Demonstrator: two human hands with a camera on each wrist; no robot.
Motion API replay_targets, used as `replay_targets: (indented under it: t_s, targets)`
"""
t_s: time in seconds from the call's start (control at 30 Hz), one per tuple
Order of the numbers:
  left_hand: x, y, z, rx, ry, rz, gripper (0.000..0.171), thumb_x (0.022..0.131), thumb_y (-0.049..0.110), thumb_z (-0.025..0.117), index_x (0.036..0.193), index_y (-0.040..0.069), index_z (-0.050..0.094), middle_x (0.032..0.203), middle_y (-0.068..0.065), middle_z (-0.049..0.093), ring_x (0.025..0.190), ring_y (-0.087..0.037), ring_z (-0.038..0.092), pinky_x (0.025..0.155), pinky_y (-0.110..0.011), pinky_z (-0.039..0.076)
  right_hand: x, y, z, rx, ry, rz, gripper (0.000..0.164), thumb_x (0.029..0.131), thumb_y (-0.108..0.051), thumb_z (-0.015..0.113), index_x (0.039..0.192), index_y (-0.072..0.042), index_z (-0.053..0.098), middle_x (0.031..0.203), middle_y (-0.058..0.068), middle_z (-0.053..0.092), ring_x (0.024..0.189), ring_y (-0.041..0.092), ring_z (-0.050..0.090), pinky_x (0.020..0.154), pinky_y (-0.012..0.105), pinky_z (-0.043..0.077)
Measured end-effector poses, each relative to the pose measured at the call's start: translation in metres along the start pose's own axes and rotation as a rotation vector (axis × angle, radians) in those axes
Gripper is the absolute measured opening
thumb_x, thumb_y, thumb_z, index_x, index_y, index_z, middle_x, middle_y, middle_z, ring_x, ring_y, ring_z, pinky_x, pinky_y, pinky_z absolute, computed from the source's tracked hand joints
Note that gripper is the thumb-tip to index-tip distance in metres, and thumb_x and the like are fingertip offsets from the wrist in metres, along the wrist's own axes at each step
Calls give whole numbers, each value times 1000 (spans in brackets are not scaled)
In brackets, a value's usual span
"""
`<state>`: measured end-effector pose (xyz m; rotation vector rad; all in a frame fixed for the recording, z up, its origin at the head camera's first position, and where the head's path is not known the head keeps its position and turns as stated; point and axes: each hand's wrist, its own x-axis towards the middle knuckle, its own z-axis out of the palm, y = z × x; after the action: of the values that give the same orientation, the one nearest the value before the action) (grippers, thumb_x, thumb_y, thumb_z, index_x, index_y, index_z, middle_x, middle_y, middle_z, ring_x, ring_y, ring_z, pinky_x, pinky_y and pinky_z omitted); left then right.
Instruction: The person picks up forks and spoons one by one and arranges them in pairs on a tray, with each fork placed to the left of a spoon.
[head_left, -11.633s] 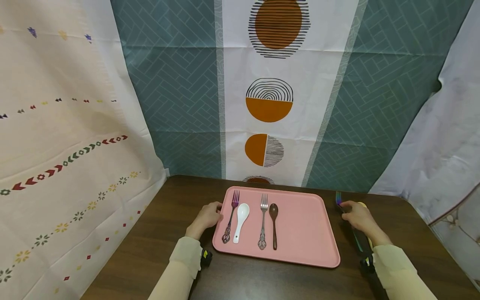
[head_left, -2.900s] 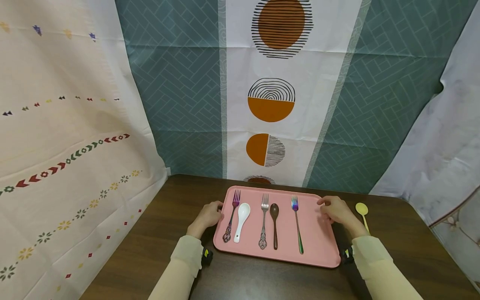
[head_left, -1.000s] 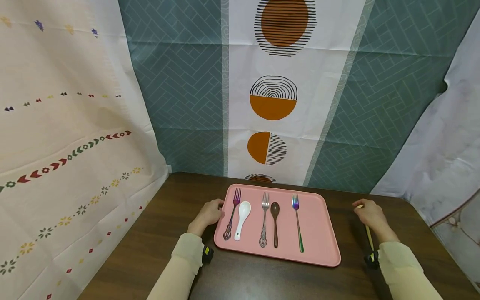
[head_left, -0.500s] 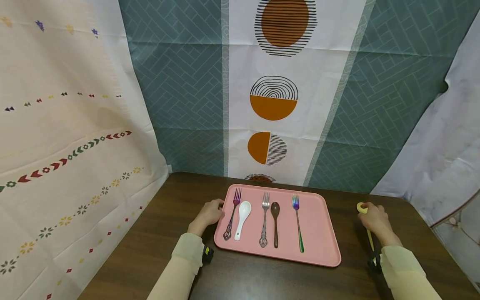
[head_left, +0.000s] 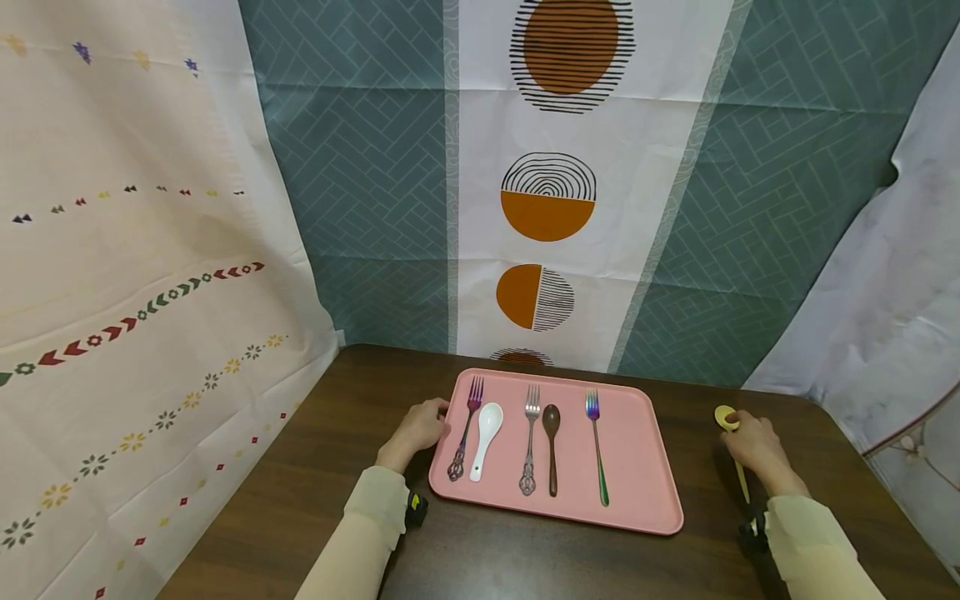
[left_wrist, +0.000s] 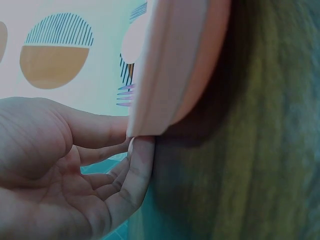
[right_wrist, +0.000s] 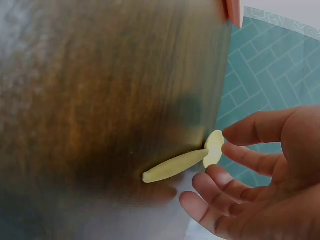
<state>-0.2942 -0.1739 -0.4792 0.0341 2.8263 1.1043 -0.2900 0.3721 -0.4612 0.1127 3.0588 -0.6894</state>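
At the left edge of the pink tray (head_left: 630, 467), my left hand (head_left: 415, 429) grips the rim, thumb on top and fingers at its outer side in the left wrist view. On the tray lie a purple-tined fork (head_left: 471, 408), a white spoon (head_left: 489, 423), a silver fork (head_left: 529, 437), a brown spoon (head_left: 552, 425) and a rainbow-coloured fork (head_left: 596, 437). My right hand (head_left: 759, 447) is over a yellow spoon (head_left: 724, 415) on the table. In the right wrist view, thumb and index tips are beside the yellow spoon's bowl (right_wrist: 214, 148), fingers spread.
The brown wooden table (head_left: 315, 475) ends at a hanging teal and white cloth (head_left: 352, 208) behind the tray. A patterned cream cloth (head_left: 112, 250) hangs on the left, a pale cloth (head_left: 885, 292) on the right.
Since the first frame, the rainbow-coloured fork has passed from my right hand to the tray. Over the last second, my right hand has shifted slightly right and toward me, uncovering the yellow bowl.
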Motion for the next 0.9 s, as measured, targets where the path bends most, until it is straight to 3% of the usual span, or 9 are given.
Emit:
replay_targets:
  t_s: [0.5, 0.77, 0.9]
  targets:
    - [0, 0, -1, 7, 1, 11, 42, 97, 6, 65, 137, -5, 60, 112, -19, 66, 93, -29, 61, 93, -52, 54, 1, 8, 8, -74, 34, -75, 44, 91, -7, 56, 120, 25, 51, 112, 46, 53, 108, 64, 47, 90, 68, 43]
    - [0, -1, -1, 2, 5, 9, 42, 97, 6, 65, 137, -5, 60, 112, -19, 67, 93, -29, 62, 94, -53, 54, 3, 6, 9, -92, 54, -98, 35, 84, -1, 59, 110, 23, 56, 97, 40, 60, 91, 55, 59, 82, 63, 47]
    - [-1, 1, -1, 3, 7, 9, 42, 97, 6, 65, 137, -5, 60, 114, -19, 67, 94, -30, 61, 95, -53, 54, 2, 4, 7, -72, 17, -59, 31, 84, 1, 56, 109, 20, 56, 95, 37, 60, 85, 48, 59, 76, 59, 49]
